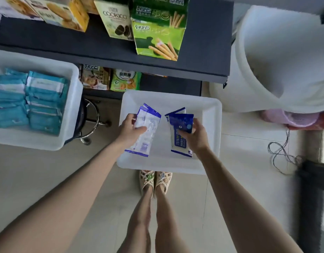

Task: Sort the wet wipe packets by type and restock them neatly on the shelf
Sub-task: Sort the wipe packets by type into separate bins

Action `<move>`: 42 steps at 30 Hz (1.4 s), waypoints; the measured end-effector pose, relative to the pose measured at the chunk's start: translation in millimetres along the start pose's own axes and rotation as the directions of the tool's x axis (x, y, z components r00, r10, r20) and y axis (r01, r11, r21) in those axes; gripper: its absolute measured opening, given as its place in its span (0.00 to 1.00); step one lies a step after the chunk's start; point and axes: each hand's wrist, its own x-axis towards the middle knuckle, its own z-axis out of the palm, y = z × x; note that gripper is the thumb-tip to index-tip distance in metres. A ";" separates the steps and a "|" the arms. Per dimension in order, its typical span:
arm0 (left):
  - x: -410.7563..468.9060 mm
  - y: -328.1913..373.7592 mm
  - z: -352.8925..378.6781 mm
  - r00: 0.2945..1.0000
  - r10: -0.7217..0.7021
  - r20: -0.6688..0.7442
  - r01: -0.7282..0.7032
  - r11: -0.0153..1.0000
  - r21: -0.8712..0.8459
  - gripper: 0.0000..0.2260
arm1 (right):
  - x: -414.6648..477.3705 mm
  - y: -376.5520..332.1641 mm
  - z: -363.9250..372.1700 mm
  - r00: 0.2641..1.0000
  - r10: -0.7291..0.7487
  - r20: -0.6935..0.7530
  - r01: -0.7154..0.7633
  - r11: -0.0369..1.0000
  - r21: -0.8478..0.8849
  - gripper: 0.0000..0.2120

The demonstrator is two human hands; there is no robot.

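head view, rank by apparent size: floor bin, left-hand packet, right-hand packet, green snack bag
1. floor bin
2. left-hand packet and right-hand packet: alike, unranked
3. green snack bag, partly hidden

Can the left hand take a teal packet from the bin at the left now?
Probably not yet: the left hand already holds a blue-and-white packet. The way to the teal packets looks free, since their bin is open on top.

Left hand (131,128), right hand (196,137), both curled.
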 end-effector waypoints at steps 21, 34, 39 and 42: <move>231.2 -94.9 45.2 0.832 0.503 0.233 -0.480 0.441 0.759 0.23 | 203.6 106.4 75.0 0.911 -0.356 0.208 0.389 0.573 -0.722 0.25; 201.5 -102.1 61.8 0.821 0.552 0.147 -0.429 0.427 0.796 0.22 | 182.3 100.3 62.0 0.911 -0.343 0.231 0.387 0.512 -0.767 0.28; 176.2 -83.1 53.2 0.891 0.402 0.210 -0.403 0.489 0.774 0.20 | 159.3 82.0 49.9 0.937 -0.293 0.188 0.338 0.639 -0.690 0.20; 141.3 -58.8 34.3 0.886 0.442 0.144 -0.398 0.561 0.726 0.16 | 137.9 56.6 39.3 0.941 -0.313 0.130 0.323 0.713 -0.622 0.15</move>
